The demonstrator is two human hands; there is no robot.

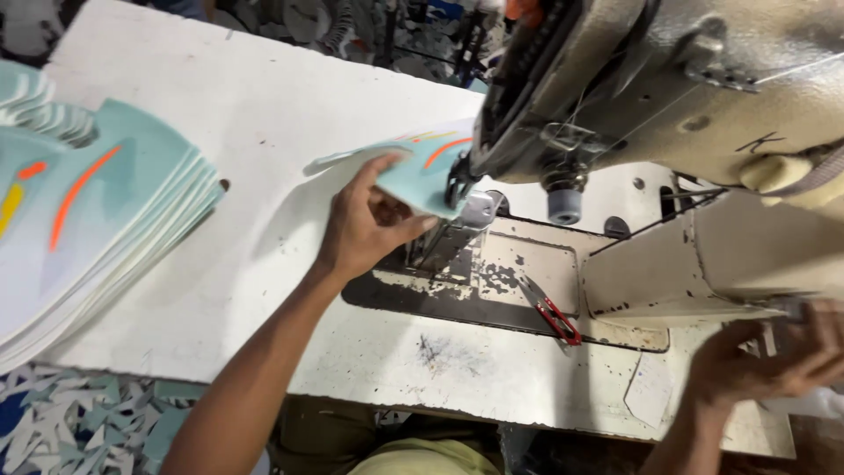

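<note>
My left hand (365, 224) grips a pale blue-green shoe-upper piece (422, 171) with orange and yellow stripes, holding it up against the needle area of the cream sewing machine (703, 105). My right hand (778, 356) rests at the table's right side under the machine's arm, fingers curled on the machine's right end; whether it holds anything I cannot tell. A red-handled thread snip (549, 310) lies on the worn metal bed plate (519, 273) between my hands.
A tall stack of matching pale blue-green pieces (83, 229) lies at the left of the white table (264, 114). Cut scraps litter the floor (79, 422) at lower left. A loose white paper piece (649, 387) sits near the front edge.
</note>
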